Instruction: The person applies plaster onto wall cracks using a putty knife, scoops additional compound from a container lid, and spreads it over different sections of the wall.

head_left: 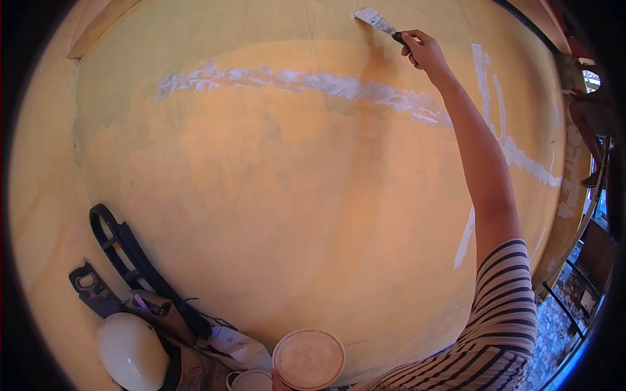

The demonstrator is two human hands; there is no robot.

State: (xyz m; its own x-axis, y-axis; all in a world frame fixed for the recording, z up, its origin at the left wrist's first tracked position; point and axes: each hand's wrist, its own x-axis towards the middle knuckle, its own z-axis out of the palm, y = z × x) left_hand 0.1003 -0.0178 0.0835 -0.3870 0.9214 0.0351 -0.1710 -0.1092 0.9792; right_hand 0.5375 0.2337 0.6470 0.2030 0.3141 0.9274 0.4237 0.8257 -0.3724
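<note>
High on a yellow wall [274, 182], my right hand [422, 49] grips the black handle of a putty knife [375, 19], its wide blade smeared with white filler and at or near the wall. Below it runs a long rough band of white filler [313, 83], and vertical white streaks [482, 85] mark the wall to the right. At the bottom edge, my left hand [279, 381] holds a round pale lid or container [308, 357], with just part of the fingers visible.
At lower left are a handsaw [94, 290], a black curved object [111, 234], a white helmet [130, 348], a white sack [238, 345] and a bucket [251, 381]. Another person's bare leg [590, 130] shows at far right, beside dark railings [570, 326] above a patterned floor [554, 352].
</note>
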